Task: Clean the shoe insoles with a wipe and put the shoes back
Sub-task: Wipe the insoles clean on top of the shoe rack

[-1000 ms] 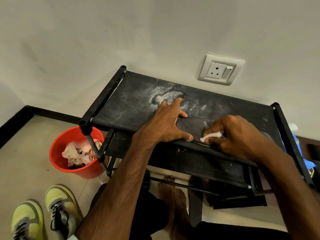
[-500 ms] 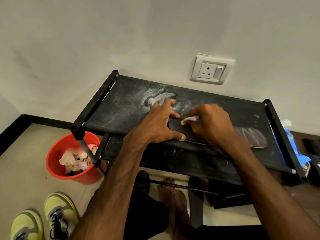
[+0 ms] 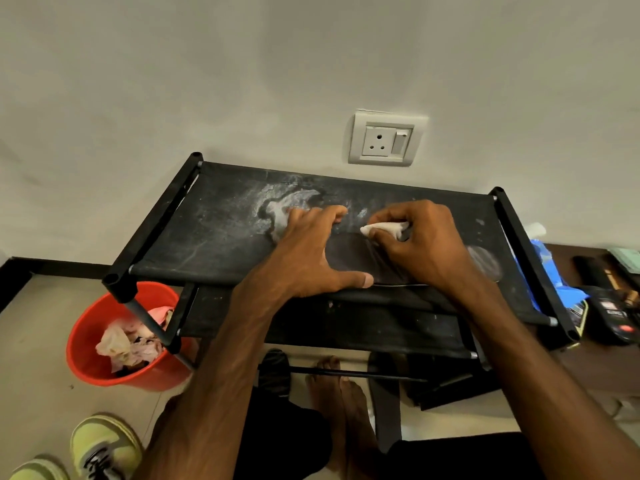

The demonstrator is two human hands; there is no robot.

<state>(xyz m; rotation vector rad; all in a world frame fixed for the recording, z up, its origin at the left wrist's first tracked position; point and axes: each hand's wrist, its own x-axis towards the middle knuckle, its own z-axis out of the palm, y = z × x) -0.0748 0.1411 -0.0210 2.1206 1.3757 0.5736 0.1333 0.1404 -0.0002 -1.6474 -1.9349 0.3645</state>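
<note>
**Wiping a dark insole on top of the black rack**

A dark insole [image 3: 349, 258] lies flat on the top shelf of a black rack [image 3: 214, 233], near the front edge. It is hard to see because it is almost the same colour as the shelf. The two hands cover most of it. Only the middle part shows between them, and a grey rounded end peeks out past the right wrist.

The left hand [image 3: 311, 251] has its fingers spread wide and presses down on one end of the insole. Its thumb lies along the front edge of the shelf. The right hand [image 3: 426, 244] has its fingers curled round a small white wipe [image 3: 382, 228]. Only a bit of the wipe sticks out, and the rest is hidden inside the hand. The wipe sits at the far edge of the insole, but I cannot tell if it touches it.

A red bucket [image 3: 90, 362] stands on the floor by the rack's left leg. It holds crumpled pale scraps, and the rack's corner hides part of it. Two yellow-green shoes [image 3: 104, 445] sit at the bottom left, cut off by the picture's edge. A bare foot [image 3: 346, 396] shows under the rack, between the arms. A blue pack [image 3: 550, 268] lies beside the right end of the rack, half hidden behind the frame. A white socket [image 3: 384, 140] is on the wall above.
</note>
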